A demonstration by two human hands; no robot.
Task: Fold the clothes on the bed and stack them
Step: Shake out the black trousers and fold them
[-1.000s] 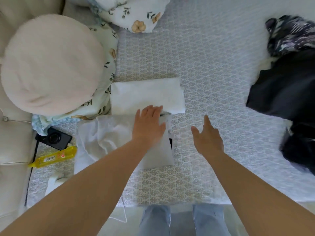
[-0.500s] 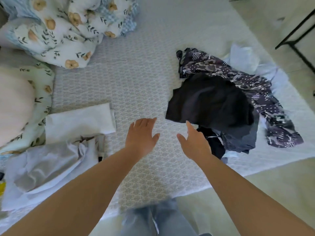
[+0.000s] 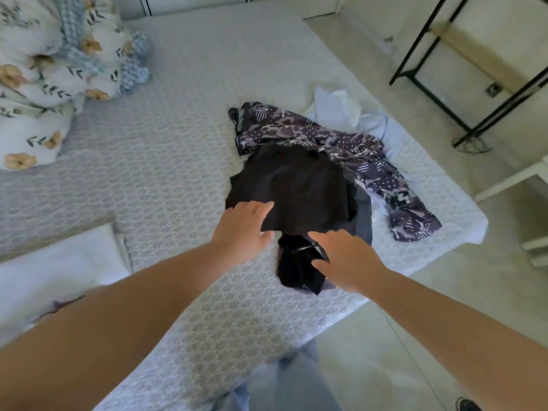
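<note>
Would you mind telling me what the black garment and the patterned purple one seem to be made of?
Black garment: looks like soft matte knit, perhaps cotton; it drapes in smooth folds with no sheen. Patterned purple garment: seems a thin, light woven print; it crumples into fine creases. Exact fibre cannot be told.

- Bright, even daylight; the pale floor (image 3: 370, 366) and wall beyond the hands look washed out.
- Shadows are soft, and the black garment (image 3: 296, 188) at the fingertips shows almost no fold detail.
- Motion blur smears the white folded cloth (image 3: 59, 271) and forearms.
- Wide-angle distortion bends the black metal frame (image 3: 421, 46).
</note>
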